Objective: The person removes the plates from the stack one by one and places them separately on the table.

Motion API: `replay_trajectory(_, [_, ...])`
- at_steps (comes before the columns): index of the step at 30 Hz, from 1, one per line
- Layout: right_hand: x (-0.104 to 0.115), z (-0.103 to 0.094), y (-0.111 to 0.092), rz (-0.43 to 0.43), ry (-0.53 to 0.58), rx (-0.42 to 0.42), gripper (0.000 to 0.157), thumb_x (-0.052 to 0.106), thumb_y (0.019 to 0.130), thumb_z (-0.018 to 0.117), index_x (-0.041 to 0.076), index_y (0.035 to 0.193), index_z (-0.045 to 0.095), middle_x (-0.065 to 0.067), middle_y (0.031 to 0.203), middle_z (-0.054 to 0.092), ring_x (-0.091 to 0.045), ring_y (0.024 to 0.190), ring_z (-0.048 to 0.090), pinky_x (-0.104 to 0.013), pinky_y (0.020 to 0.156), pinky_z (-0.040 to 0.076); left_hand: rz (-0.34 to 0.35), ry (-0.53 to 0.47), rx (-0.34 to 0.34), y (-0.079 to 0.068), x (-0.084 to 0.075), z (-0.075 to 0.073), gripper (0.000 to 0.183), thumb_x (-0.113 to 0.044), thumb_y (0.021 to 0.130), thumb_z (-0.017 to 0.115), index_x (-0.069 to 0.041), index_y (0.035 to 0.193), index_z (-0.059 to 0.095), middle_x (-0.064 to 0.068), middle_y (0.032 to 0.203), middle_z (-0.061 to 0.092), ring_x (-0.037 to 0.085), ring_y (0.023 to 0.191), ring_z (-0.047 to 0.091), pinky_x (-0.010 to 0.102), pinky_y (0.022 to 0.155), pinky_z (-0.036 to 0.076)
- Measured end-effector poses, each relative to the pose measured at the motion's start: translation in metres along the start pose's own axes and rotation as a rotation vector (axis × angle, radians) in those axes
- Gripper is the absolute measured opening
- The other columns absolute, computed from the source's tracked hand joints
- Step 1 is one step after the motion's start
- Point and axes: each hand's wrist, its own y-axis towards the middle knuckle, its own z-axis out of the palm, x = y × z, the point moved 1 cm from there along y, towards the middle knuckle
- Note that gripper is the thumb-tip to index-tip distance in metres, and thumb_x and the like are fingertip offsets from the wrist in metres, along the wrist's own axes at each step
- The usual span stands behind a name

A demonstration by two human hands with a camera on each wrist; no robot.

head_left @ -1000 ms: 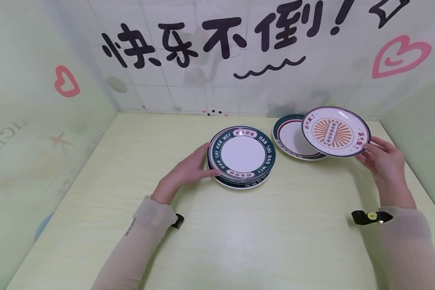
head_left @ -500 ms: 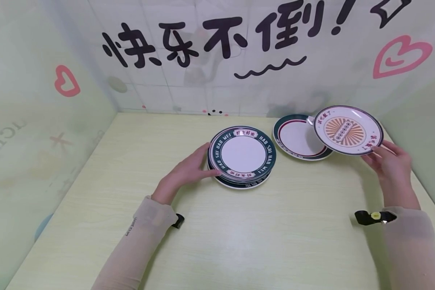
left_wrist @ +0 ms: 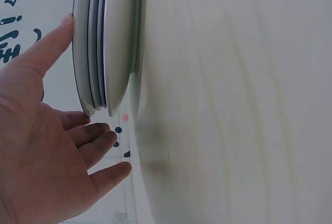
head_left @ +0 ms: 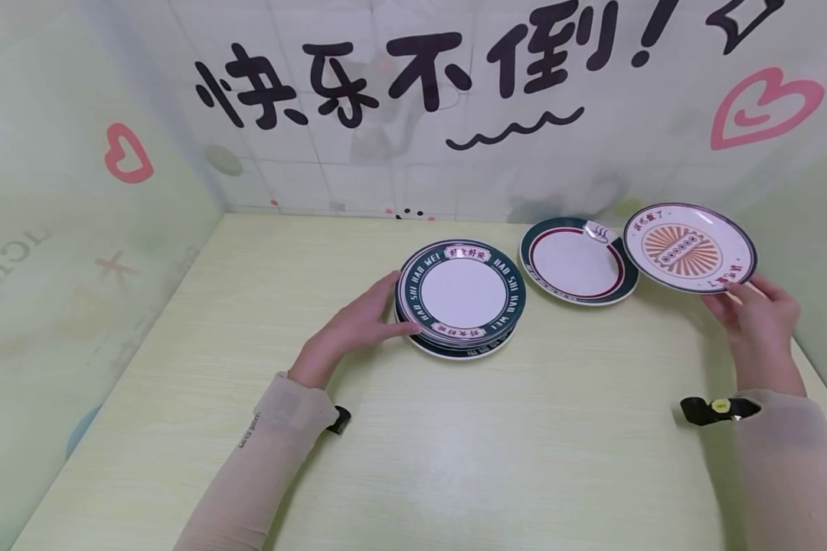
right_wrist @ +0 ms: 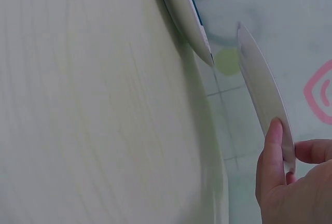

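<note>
Sunburst-print plate (head_left: 691, 249) was up off the table (head_left: 489, 444), just right of the red-ringed plate (head_left: 575, 264) (landmark). Round, so no real long axis; its printed band slanted up toward the right. Right hand (head_left: 761, 317) had it pinched at the near right rim, thumb on the face, fingers under, closed down to about rim thickness. That hand sat right of the landmark and a bit nearer the person, clearly the closer one. Key relation: left edge of the held plate overlapped the landmark's right rim in the head view, but the right wrist view showed a gap, so likely no contact.

Plate stack (head_left: 463, 293) was left of the landmark, slightly nearer the person, just beside it, a bottom rim sticking out on the near side. Left hand (head_left: 361, 314) lay at the stack's far side from the landmark, fingers spread loosely, thumb against the top rim, no grasp around anything; well apart from the held plate. Back wall (head_left: 400, 184) stood close behind the landmark, probably limiting room that way.
</note>
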Motion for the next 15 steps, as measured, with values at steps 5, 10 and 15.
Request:
replay_trajectory(5, [0.002,-0.002,0.002,0.006,-0.019,-0.059,0.054,-0.013,0.089,0.062,0.026,0.120,0.040,0.004,0.106,0.055,-0.020,0.074,0.074,-0.029,0.073,0.064,0.006,-0.003,0.000,0.000,0.000,0.000,0.105,-0.059,0.085,0.070,-0.017,0.161,0.012,0.007,0.168,0.017,0.028,0.156,0.017,0.049,0.127,0.020])
replay_trajectory(10, [0.004,-0.005,0.007,0.000,-0.007,-0.097,0.053,-0.014,0.089,0.061,0.026,0.117,0.038,0.006,0.108,0.051,-0.019,0.074,0.073,-0.028,0.075,0.064,0.008,-0.002,-0.001,0.000,-0.001,0.000,0.105,-0.059,0.084,0.070,-0.017,0.161,0.012,0.006,0.168,0.018,0.028,0.156,0.017,0.049,0.127,0.020])
replay_trajectory(15, [0.004,-0.008,0.013,0.011,0.001,-0.127,0.054,-0.015,0.089,0.060,0.027,0.115,0.037,0.007,0.108,0.049,-0.018,0.073,0.072,-0.027,0.076,0.064,0.006,-0.004,-0.001,0.000,0.000,0.000,0.106,-0.061,0.084,0.070,-0.017,0.161,0.011,0.006,0.168,0.017,0.028,0.156,0.016,0.049,0.128,0.020])
